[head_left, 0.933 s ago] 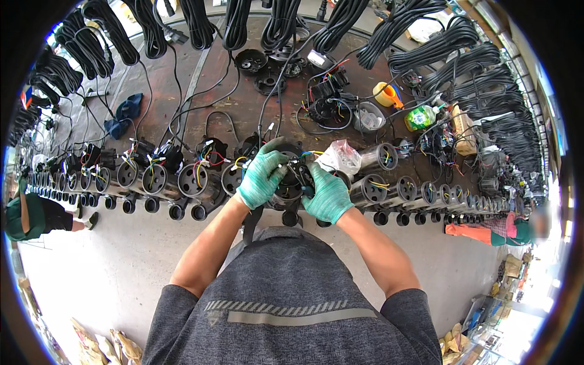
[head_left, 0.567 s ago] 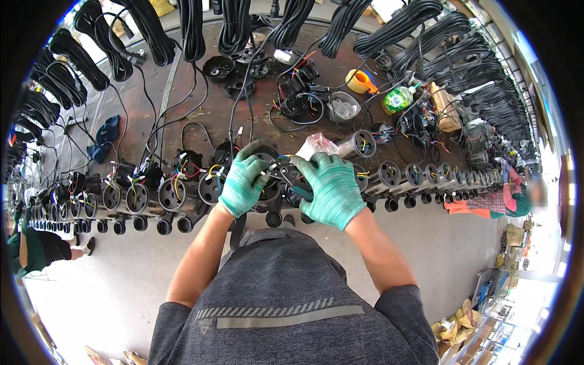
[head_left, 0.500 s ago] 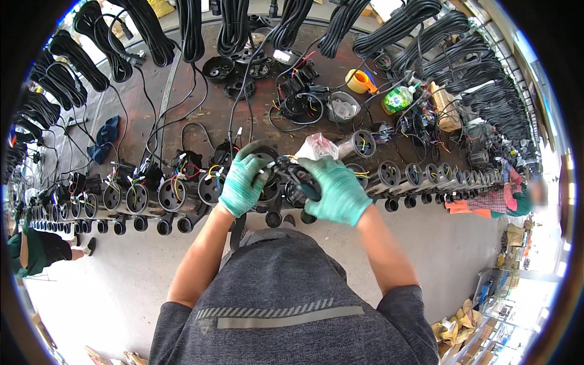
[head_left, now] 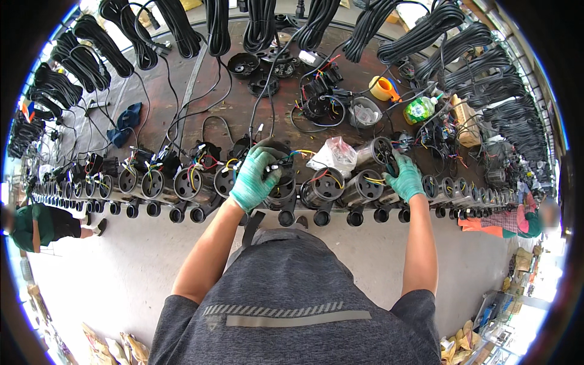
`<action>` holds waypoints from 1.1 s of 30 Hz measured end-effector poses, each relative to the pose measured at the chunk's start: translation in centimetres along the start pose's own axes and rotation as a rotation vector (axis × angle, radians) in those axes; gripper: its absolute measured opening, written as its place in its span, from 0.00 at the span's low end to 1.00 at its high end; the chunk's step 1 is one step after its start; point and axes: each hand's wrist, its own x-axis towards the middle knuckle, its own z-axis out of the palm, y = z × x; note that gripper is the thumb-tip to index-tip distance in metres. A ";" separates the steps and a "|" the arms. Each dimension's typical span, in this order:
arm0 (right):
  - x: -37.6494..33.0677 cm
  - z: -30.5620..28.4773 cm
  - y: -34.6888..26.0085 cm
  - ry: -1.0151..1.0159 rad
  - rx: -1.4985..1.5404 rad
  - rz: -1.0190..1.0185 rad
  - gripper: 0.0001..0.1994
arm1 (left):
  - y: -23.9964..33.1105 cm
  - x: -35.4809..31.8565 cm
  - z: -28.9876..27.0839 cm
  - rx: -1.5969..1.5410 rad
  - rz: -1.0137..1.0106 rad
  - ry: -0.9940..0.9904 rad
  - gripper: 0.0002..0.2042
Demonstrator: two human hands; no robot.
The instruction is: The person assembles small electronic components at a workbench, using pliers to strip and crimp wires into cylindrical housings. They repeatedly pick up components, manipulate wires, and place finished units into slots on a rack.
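My left hand [head_left: 254, 177], in a green glove, grips a black round motor unit [head_left: 281, 177] with coloured wires at the front edge of the brown workbench [head_left: 182, 91]. My right hand [head_left: 404, 177], also gloved in green, rests out to the right on another motor unit [head_left: 380, 152] in the same row, fingers curled over it. Between my hands stand two more black units [head_left: 328, 185] and a crumpled clear plastic bag [head_left: 333, 155].
A long row of black motor units [head_left: 146, 182] lines the bench's front edge. Coiled black cables [head_left: 426, 36] hang along the back. A yellow tape roll [head_left: 383, 88], a green bottle [head_left: 418, 111] and a blue cloth [head_left: 125, 121] lie on the bench. People stand at far left and far right.
My right hand left the unit both hands held and moved right onto another unit in the row. My left hand stays on the first unit.
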 end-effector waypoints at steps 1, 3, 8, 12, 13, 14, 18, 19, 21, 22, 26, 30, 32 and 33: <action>-0.1 -0.1 -0.5 0.073 -0.023 -0.024 0.44 | -0.1 -0.1 0.1 0.009 -0.003 0.007 0.10; 0.2 -0.5 -1.7 0.319 -0.066 -0.188 0.36 | -1.0 -0.2 0.4 0.037 0.016 -0.003 0.12; -1.8 -3.4 -16.3 0.130 0.808 -0.451 0.23 | -0.3 0.0 0.2 0.097 0.055 -0.021 0.10; 0.0 1.7 -21.4 -0.034 0.949 -0.375 0.11 | 0.2 0.4 0.2 0.123 0.105 -0.054 0.09; 0.2 2.1 -21.9 0.068 0.916 -0.433 0.08 | -0.1 0.3 0.1 0.134 0.125 -0.057 0.10; 0.4 2.1 -21.6 -0.132 1.148 -0.311 0.07 | -0.3 0.3 0.1 0.139 0.133 -0.055 0.10; -1.1 -0.1 -21.4 -0.631 1.781 0.134 0.06 | 0.0 0.6 -0.1 0.189 0.165 -0.091 0.10; -1.6 -0.3 -21.7 -0.636 1.828 0.196 0.06 | 0.0 0.9 -0.3 0.215 0.169 -0.117 0.10; -2.0 0.0 -21.7 -0.595 1.791 0.086 0.05 | 0.9 1.5 -0.6 0.226 0.103 -0.166 0.11; -2.1 0.4 -21.7 -0.563 1.816 0.099 0.05 | 1.7 2.1 -0.6 0.210 0.033 -0.189 0.12; -1.9 1.9 -21.9 -0.471 1.852 0.072 0.07 | 2.0 3.2 -0.9 0.323 0.089 -0.239 0.16; -1.6 2.6 -21.2 -0.292 1.537 -0.122 0.09 | 0.3 2.8 -0.6 0.373 0.097 -0.232 0.14; -1.7 2.2 -21.4 -0.268 1.451 -0.171 0.10 | -1.1 2.3 -0.3 0.305 0.018 -0.151 0.14; -1.8 1.9 -21.5 -0.254 1.407 -0.188 0.11 | -0.9 3.1 -0.6 0.329 -0.024 -0.173 0.14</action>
